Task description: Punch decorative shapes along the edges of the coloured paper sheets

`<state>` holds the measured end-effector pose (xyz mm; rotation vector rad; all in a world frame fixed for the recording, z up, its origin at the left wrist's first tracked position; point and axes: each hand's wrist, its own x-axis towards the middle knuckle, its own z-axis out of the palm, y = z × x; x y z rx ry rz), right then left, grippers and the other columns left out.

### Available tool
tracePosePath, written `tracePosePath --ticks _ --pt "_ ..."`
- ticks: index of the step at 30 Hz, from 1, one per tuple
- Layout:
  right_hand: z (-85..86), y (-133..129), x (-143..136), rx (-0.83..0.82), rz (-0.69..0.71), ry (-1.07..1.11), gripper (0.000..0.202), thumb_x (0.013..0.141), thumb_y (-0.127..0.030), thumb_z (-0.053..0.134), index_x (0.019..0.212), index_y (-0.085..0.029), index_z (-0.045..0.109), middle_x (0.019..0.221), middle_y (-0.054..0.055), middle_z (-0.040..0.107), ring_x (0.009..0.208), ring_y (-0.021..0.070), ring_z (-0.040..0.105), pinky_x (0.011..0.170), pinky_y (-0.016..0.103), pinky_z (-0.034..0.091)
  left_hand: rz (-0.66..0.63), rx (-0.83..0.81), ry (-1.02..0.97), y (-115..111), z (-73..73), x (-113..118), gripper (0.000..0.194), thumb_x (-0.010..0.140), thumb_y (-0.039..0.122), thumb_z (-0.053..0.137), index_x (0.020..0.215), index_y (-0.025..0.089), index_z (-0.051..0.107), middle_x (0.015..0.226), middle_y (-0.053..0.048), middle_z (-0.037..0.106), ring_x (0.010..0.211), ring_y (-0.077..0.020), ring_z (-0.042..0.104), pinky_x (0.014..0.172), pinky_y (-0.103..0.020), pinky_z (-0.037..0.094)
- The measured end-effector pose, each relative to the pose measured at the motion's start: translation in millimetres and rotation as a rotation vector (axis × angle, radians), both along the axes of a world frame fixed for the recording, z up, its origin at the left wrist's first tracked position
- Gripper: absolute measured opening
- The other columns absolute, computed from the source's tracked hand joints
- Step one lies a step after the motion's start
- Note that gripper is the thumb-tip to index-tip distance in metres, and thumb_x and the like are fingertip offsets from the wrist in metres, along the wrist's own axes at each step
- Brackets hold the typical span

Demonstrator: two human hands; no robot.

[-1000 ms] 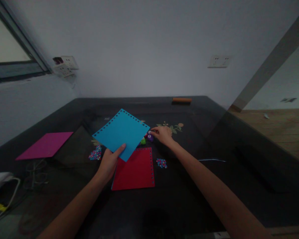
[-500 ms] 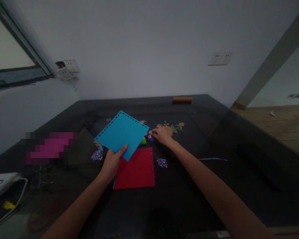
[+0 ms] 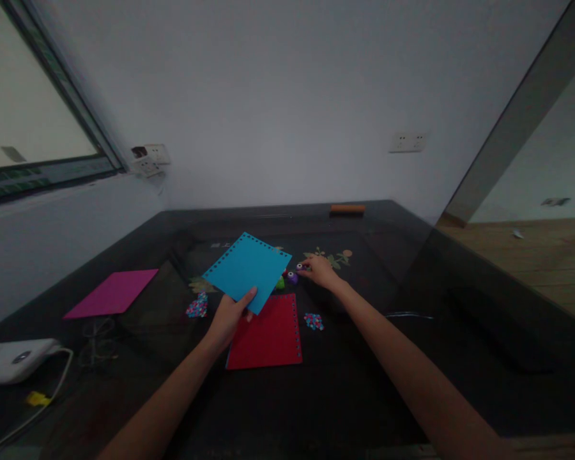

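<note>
A blue sheet of punched paper [image 3: 246, 268] is held tilted above the table by my left hand [image 3: 232, 316], thumb on top and fingers beneath. Under it lies a red punched sheet [image 3: 266, 338], partly covered by the blue one. My right hand [image 3: 321, 271] has its fingertips closed on a small purple figure [image 3: 299, 267] with a white eye-like dot. Beside that sit another purple figure [image 3: 292, 278] and a green one [image 3: 280, 283]. A bit of red shows behind the blue sheet's edge.
Small coloured pieces lie in one pile [image 3: 198, 305] at left and another pile [image 3: 314, 321] at right. A magenta sheet [image 3: 112, 294], a white device [image 3: 19, 361] with a cable, and a brown roll [image 3: 347, 209] rest on the dark table [image 3: 345, 396].
The view has tilted up, so everything sits lower in the picture. The blue sheet stays in my left hand, and my right hand remains at the small figures.
</note>
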<state>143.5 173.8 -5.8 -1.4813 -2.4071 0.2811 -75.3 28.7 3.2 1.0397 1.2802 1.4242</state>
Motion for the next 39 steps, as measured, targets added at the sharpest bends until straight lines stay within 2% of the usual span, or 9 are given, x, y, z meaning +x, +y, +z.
tracePosePath --ticks 5,9,16,20,23,26,29,33,39 --pt "1.1 -13.3 6.3 -0.054 -0.024 0.279 0.021 0.081 -0.033 0.062 0.093 -0.016 0.069 0.099 0.011 0.065 0.095 0.0220 0.056 0.082 0.033 0.040 -0.033 -0.024 0.037 -1.6 -0.7 5.1 0.034 0.065 0.041 0.073 0.061 0.016 0.050 0.041 0.003 0.053 0.035 -0.0090 0.044 0.040 -0.020 0.031" --pt "0.8 -28.3 24.5 -0.149 -0.013 0.518 0.021 0.083 -0.029 0.058 0.098 -0.017 0.065 0.094 0.008 0.066 0.086 0.0198 0.060 0.076 0.034 0.045 -0.042 -0.039 0.055 -4.4 -1.7 10.7 0.035 0.063 0.042 0.074 0.062 0.016 0.051 0.042 0.002 0.054 0.035 -0.0101 0.046 0.040 -0.021 0.032" --pt "6.5 -82.4 60.3 -0.412 0.010 0.830 0.028 0.080 -0.030 0.059 0.103 -0.014 0.058 0.093 0.009 0.067 0.072 0.0166 0.066 0.068 0.031 0.052 -0.152 -0.088 0.055 -17.2 5.2 36.6 0.033 0.065 0.042 0.073 0.063 0.017 0.051 0.041 0.002 0.055 0.034 -0.0099 0.044 0.039 -0.022 0.031" --pt "15.9 -111.3 64.7 -0.629 0.022 1.096 0.037 0.076 -0.034 0.066 0.107 -0.015 0.060 0.096 0.008 0.065 0.072 0.0139 0.066 0.072 0.029 0.052 -0.204 -0.147 0.030 -22.6 2.2 54.3 0.033 0.067 0.045 0.071 0.065 0.018 0.052 0.040 0.002 0.055 0.033 -0.0112 0.045 0.039 -0.022 0.032" --pt "17.6 -123.9 61.4 -0.783 -0.057 1.279 0.038 0.068 -0.029 0.075 0.101 -0.016 0.062 0.092 0.004 0.064 0.071 0.0124 0.065 0.069 0.026 0.051 -0.194 -0.170 0.072 -25.8 1.1 59.1 0.035 0.067 0.048 0.069 0.059 0.019 0.052 0.038 0.001 0.055 0.033 -0.0127 0.046 0.041 -0.024 0.036" --pt "14.3 -130.1 57.8 -0.864 -0.117 1.333 0.039 0.062 -0.024 0.079 0.097 -0.020 0.062 0.086 0.001 0.064 0.064 0.0123 0.064 0.058 0.024 0.049 -0.217 -0.187 0.237 -29.6 5.4 54.4 0.040 0.070 0.050 0.064 0.048 0.020 0.050 0.034 -0.001 0.053 0.036 -0.0150 0.050 0.049 -0.026 0.042" --pt "10.6 -132.7 56.3 -0.935 -0.135 1.415 0.044 0.058 -0.020 0.081 0.097 -0.022 0.062 0.089 0.001 0.065 0.068 0.0133 0.065 0.064 0.027 0.051 -0.206 -0.193 0.378 -33.7 11.4 47.3 0.044 0.073 0.049 0.061 0.041 0.022 0.046 0.030 0.001 0.047 0.036 -0.0151 0.049 0.057 -0.028 0.046" --pt "9.2 -134.6 56.3 -1.007 -0.149 1.497 0.039 0.063 -0.025 0.080 0.098 -0.020 0.062 0.099 0.004 0.066 0.075 0.0157 0.067 0.077 0.034 0.051 -0.152 -0.220 0.504 -37.8 14.8 44.1 0.039 0.072 0.049 0.059 0.047 0.023 0.046 0.035 0.002 0.049 0.041 -0.0183 0.052 0.058 -0.031 0.048" --pt "11.4 -138.0 55.6 -1.000 -0.176 1.509 0.037 0.066 -0.027 0.078 0.100 -0.019 0.065 0.099 0.006 0.067 0.071 0.0150 0.066 0.071 0.032 0.053 -0.027 -0.184 0.684 -39.9 13.3 43.6 0.031 0.070 0.048 0.060 0.057 0.024 0.045 0.041 0.004 0.051 0.052 -0.0215 0.057 0.074 -0.038 0.050"
